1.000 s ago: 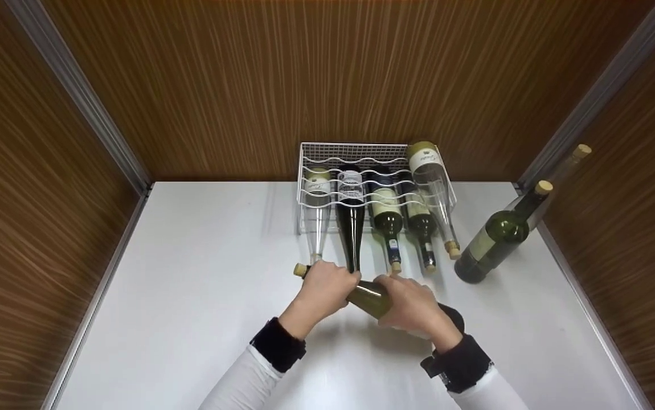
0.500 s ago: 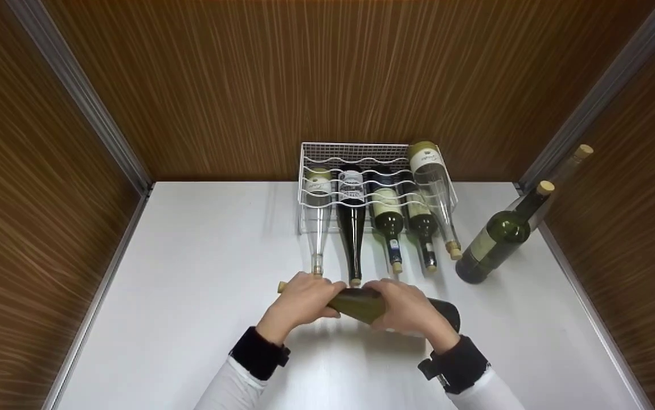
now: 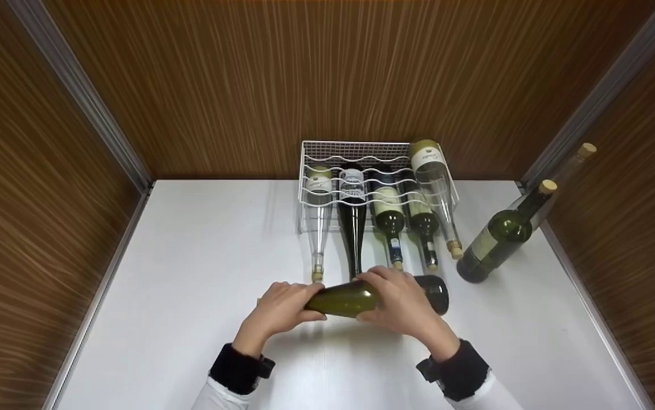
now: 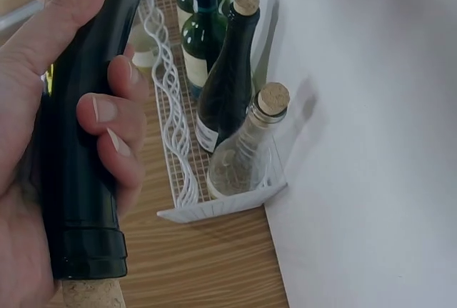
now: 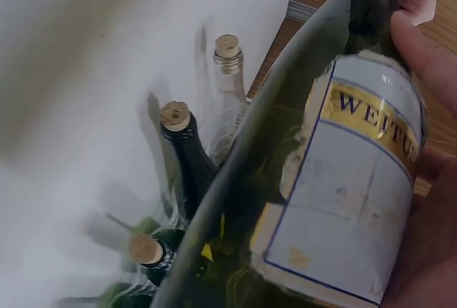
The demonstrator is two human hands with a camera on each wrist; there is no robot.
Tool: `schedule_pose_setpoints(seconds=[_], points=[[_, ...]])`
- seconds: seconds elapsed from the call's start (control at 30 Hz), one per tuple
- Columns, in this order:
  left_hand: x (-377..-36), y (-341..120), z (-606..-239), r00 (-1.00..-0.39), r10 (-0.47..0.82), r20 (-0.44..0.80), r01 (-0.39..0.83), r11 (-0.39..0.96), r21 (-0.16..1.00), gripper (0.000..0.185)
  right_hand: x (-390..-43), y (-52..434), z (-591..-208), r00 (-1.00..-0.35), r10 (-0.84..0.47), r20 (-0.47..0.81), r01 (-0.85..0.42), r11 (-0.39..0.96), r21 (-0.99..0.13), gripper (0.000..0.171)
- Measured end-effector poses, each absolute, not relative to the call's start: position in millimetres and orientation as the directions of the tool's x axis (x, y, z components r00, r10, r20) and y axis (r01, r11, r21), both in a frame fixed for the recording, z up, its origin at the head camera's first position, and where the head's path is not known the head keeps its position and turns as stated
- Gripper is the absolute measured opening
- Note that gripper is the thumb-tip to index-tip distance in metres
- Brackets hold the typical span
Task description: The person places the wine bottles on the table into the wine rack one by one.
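Olive-green bottle [image 3: 342, 300], white label [image 5: 343, 194] with gold band
Brown panel [image 3: 327, 68] (finely streaked, wood-grain), white tabletop [image 3: 208, 256], black wristbands [image 3: 235, 369].

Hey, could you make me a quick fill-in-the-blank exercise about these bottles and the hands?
1. The left hand holds a bottle by its ____, while the right hand holds its body.
2. Counting both levels, the wire rack has ____ bottles in view.
3. In the head view, the green bottle standing upright is to the ____ of the rack.
4. The tabletop is ____ in colour.

Missing words: neck; five; right; white.
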State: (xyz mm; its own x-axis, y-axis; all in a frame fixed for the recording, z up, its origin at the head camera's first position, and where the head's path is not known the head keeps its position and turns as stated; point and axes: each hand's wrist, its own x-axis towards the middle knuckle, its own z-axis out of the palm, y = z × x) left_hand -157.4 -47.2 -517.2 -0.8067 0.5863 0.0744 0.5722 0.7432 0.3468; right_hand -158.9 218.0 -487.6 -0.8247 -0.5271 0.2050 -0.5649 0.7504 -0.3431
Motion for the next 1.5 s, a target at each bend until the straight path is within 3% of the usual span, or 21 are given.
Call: schedule_pose_setpoints(seconds=[0.23, 0.43, 0.6, 0.87, 1.17, 1.37, 1.5], points=[[-156, -54, -523, -0.853, 0.515, 0.086, 0.495, 0.743, 0.450, 0.060, -160, 221, -479, -0.782, -0.482, 0.396, -0.617, 0.692, -0.375, 0.053], [-159, -48, -533, -0.893, 0.436, 0.115, 0.428, 0.742, 0.516, 0.059, -163, 227, -478, -0.713, -0.406, 0.571, -0.682, 0.593, -0.429, 0.036], [-158, -36, -540, -0.931, 0.345, 0.117, 0.343, 0.721, 0.602, 0.059, -165, 233, -485, -0.684, -0.309, 0.660, -0.696, 0.548, -0.465, 0.033], [-154, -13, -545, -0.966, 0.246, 0.080, 0.217, 0.600, 0.770, 0.054, -165, 243, -497, -0.774, -0.222, 0.593, -0.593, 0.584, -0.555, 0.029], [-161, 10, -539, -0.953, 0.300, -0.032, 0.034, 0.213, 0.976, 0.038, -166, 247, -510, -0.860, -0.160, 0.485, -0.476, 0.596, -0.647, 0.021], [-170, 30, -531, -0.949, 0.294, -0.114, -0.136, -0.055, 0.989, 0.025, -166, 246, -515, -0.893, -0.099, 0.439, -0.407, 0.594, -0.694, 0.019], [-177, 41, -526, -0.948, 0.270, -0.166, -0.215, -0.162, 0.963, 0.023, -166, 245, -517, -0.919, -0.070, 0.387, -0.352, 0.584, -0.731, 0.019]])
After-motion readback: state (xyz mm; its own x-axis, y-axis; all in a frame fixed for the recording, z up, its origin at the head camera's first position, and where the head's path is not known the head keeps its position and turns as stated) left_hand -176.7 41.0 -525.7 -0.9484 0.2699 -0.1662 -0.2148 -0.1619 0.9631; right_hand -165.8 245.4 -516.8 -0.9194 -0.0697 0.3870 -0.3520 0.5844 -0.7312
